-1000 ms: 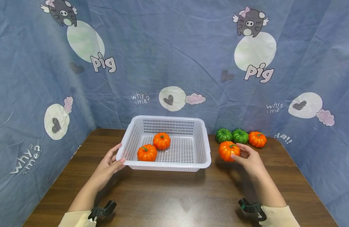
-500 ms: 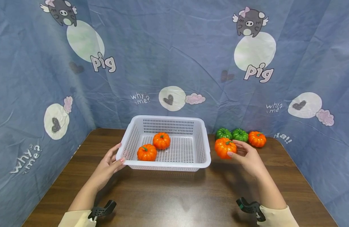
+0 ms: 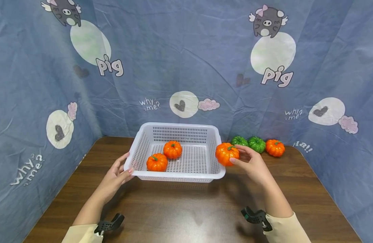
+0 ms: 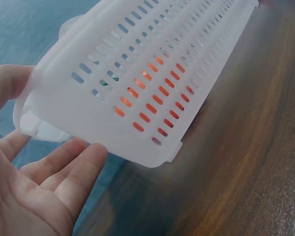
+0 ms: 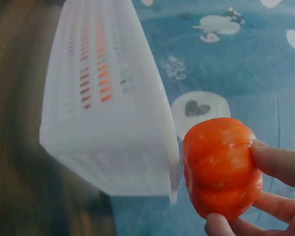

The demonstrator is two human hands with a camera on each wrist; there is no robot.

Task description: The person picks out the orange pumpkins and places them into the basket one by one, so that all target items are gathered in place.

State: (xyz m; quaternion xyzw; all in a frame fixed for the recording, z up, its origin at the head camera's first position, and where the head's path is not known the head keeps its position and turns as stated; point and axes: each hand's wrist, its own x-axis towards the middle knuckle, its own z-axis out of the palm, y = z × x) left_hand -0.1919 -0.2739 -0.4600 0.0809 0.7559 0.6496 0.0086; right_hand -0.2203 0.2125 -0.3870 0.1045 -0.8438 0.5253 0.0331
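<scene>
A white slotted plastic basket point(image 3: 180, 176) stands on the table with two small orange pumpkins, one point(image 3: 172, 150) behind the other point(image 3: 157, 162), in its left half. My left hand point(image 3: 115, 177) grips the basket's left end, thumb on the rim and fingers beneath it, as the left wrist view shows. In my right hand point(image 3: 250, 163) I pinch another orange pumpkin point(image 3: 225, 154) with a green stem, held up at the basket's right rim. From the right wrist, this pumpkin point(image 5: 220, 167) appears beside the basket's end wall point(image 5: 123, 142), thumb and fingertips round it.
At the back right, two green pumpkins, one point(image 3: 239, 141) partly hidden behind my right hand and one point(image 3: 257, 144) in plain view, sit in a row with an orange pumpkin point(image 3: 275, 147). A blue printed cloth point(image 3: 186, 67) hangs behind the brown wooden table point(image 3: 180, 212).
My right hand has carried its orange pumpkin left and slightly up, from beside the green pumpkins to the basket's right rim. The left hand and basket stay in place.
</scene>
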